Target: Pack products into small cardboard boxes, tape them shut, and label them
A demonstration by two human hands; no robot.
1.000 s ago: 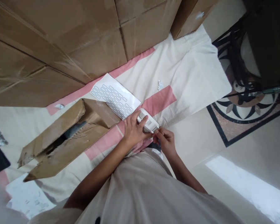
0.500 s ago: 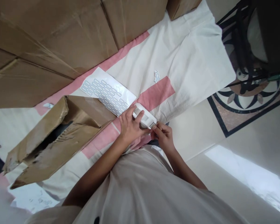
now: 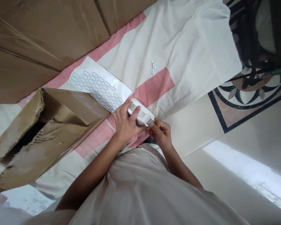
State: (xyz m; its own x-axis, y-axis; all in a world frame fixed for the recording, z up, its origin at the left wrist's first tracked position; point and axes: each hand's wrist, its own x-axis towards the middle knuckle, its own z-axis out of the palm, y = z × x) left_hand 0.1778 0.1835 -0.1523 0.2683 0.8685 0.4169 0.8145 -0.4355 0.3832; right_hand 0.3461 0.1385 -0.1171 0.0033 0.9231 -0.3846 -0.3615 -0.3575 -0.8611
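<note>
My left hand (image 3: 127,123) is wrapped round a white oblong plastic device (image 3: 141,113) with rounded edges and a greyish panel, its thumb lying across the top. At the device's right end is a small grey part. The fingertips of my right hand (image 3: 161,132) are pinched together against that end; what they hold, if anything, is hidden. Just beyond my left hand lies a white sheet of blue-outlined oval stickers (image 3: 99,86), partly behind the box flap.
An open, torn cardboard box (image 3: 53,128) stands at the left. Large taped cartons (image 3: 49,34) line the back of the pink and white cloth (image 3: 189,40). Loose sticker scraps (image 3: 154,67) lie on it. A printed paper (image 3: 29,200) is at lower left; tiled floor (image 3: 224,168) lies to the right.
My view has shifted slightly, so the box and sticker sheet appear further left and larger. Both hands keep nearly the same hold at the white device.
</note>
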